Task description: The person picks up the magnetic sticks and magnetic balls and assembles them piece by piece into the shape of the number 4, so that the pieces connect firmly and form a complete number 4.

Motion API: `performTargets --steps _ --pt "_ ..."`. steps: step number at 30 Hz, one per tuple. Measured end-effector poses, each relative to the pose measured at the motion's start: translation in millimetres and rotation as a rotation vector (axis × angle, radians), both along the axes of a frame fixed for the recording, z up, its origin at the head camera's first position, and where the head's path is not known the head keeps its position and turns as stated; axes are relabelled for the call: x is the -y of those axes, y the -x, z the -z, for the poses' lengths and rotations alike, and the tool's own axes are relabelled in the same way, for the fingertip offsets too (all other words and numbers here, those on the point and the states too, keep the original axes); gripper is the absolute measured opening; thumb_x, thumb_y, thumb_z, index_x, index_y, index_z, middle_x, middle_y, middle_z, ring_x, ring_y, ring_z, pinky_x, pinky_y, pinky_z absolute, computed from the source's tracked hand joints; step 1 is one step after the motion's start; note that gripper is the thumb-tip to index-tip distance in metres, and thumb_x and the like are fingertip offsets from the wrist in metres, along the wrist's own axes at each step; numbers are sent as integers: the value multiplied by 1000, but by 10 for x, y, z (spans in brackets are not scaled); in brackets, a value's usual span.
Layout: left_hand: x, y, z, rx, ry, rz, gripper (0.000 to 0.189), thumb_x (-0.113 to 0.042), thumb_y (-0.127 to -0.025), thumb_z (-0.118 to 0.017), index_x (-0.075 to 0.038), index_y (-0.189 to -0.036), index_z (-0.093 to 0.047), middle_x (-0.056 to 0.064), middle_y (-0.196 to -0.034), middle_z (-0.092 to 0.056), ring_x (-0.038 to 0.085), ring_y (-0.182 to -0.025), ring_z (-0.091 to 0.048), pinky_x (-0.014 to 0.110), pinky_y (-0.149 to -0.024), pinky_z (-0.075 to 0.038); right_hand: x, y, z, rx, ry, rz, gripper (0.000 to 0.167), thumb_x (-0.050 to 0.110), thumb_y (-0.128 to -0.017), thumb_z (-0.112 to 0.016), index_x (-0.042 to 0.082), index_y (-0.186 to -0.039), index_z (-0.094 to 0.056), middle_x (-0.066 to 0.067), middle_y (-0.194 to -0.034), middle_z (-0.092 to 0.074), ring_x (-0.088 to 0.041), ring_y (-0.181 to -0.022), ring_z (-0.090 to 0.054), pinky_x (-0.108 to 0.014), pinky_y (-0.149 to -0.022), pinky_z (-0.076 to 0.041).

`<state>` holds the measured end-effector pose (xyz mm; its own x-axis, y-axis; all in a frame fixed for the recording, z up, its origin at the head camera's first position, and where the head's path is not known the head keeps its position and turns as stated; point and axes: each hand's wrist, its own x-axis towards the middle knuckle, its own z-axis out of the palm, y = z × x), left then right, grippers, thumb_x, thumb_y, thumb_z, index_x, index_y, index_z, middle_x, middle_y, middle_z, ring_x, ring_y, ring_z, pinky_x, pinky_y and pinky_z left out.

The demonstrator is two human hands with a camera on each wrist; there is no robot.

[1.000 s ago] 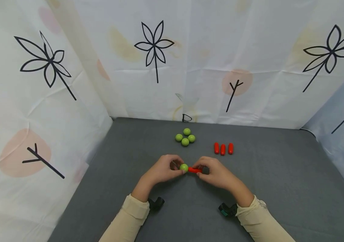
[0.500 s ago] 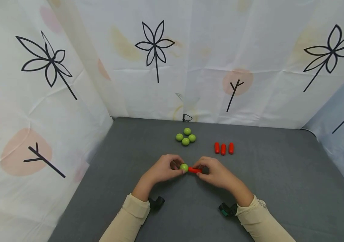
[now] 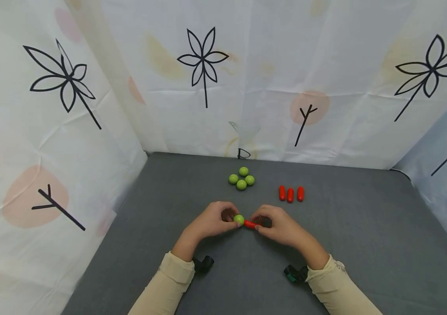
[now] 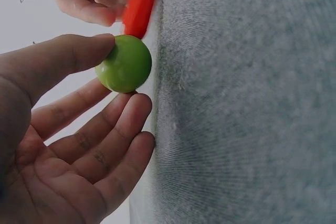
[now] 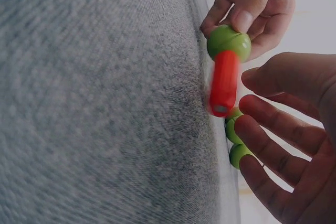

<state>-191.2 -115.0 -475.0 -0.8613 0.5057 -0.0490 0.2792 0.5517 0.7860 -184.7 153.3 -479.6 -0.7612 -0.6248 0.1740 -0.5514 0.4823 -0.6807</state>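
Note:
My left hand [image 3: 212,219] pinches a glossy green ball [image 4: 126,64] between thumb and fingers, just over the grey surface. Against the ball lies one end of a red capsule-shaped piece [image 5: 224,80]; its free end shows a small grey spot and looks blurred in the right wrist view. Around that free end stands my right hand [image 3: 279,224]. In the right wrist view its thumb and fingers are spread and apart from the red piece, holding nothing.
Several green balls [image 3: 241,185] sit clustered farther back on the grey cloth-covered table [image 3: 192,175]. To their right lie three red capsule-shaped pieces [image 3: 290,195] side by side. White patterned fabric [image 3: 267,113] hangs behind and at both sides.
The red piece by the green ball now tilts more, its right end lower in the head view, and the right fingers have come off it. The left hand keeps its place.

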Motion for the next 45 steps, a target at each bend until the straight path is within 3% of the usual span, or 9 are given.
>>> performTargets --steps 7,14,20,32,45 --pt "2 11 11 -14 14 4 17 -20 -95 -82 -15 -111 -76 -2 -100 -72 8 -87 -66 29 -82 -57 -22 1 -1 -3 20 12 18 8 -97 -77 10 -115 -77 -3 -109 -74 -15 -95 -69 -38 -86 -60" --pt "21 18 20 -10 26 0 17 -21 -96 -82 -15 -110 -76 -2 -100 -72 8 -87 -65 29 -81 -57 -10 62 -70 -31 79 49 17 7 -96 -78 5 -112 -77 -4 -106 -75 -10 -92 -69 -49 -89 -60" --pt "53 20 22 -11 35 -6 17 -22 -96 -82 -15 -111 -76 -3 -100 -72 8 -87 -66 30 -82 -57 21 210 -109 -54 119 68 15 8 -97 -77 4 -112 -77 -5 -106 -75 -16 -93 -70 -49 -86 -60" --pt "67 22 8 6 40 -29 18 -22 -95 -82 -14 -110 -76 -3 -99 -73 8 -87 -67 30 -83 -58 71 554 -77 -7 137 224 24 10 -98 -76 -1 -119 -74 -15 -115 -74 -30 -101 -71 -50 -90 -60" --pt "61 -1 -8 35 38 -28 17 -22 -96 -82 -13 -109 -75 -2 -99 -72 9 -88 -67 32 -83 -58 146 844 -18 62 156 313 32 11 -98 -77 -3 -127 -71 -22 -125 -69 -39 -113 -70 -55 -97 -58"
